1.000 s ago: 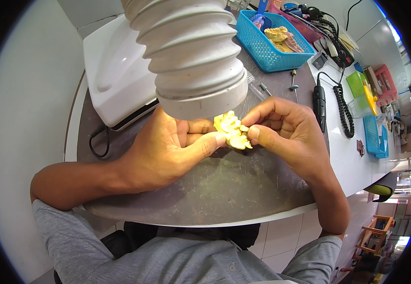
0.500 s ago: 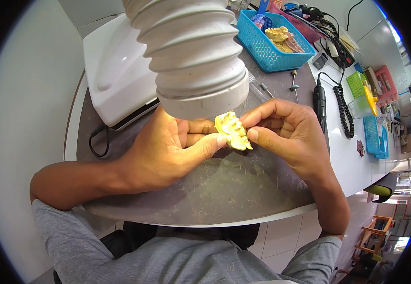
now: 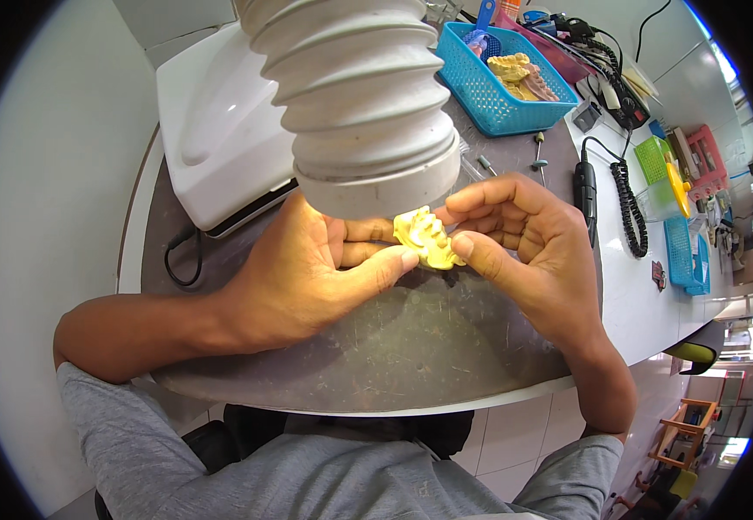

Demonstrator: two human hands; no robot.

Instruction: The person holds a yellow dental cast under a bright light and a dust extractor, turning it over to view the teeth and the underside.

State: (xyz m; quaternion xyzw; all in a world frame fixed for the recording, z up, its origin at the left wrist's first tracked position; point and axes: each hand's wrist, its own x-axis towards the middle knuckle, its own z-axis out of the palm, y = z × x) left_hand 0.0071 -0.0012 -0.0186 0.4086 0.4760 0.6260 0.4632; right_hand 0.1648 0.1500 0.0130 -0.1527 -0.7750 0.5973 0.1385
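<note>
A pale yellow dental model [image 3: 427,237], with tooth shapes along its top, is held above the grey tabletop just below the mouth of a white ribbed hose [image 3: 376,178]. My left hand [image 3: 307,264] grips its left side, the thumb at the near edge and the fingers behind. On the opposite side, my right hand [image 3: 524,251] has its thumb pressed to the model's right edge. Its index finger curves over near the top right of the model, and the other fingers are curled. Bright light falls on the model and on the fingertips of both hands.
A white machine [image 3: 220,130] stands at the back left. Behind to the right, a blue basket [image 3: 502,117] holds more dental models [image 3: 519,76]. A black handpiece [image 3: 585,195] with a coiled cord lies right of my right hand. Small rotary burs [image 3: 539,154] lie near the basket.
The model has been turned and tipped between my fingers, so its tooth row faces differently. My right index finger has lifted slightly off it, while my left hand has stayed nearly in place.
</note>
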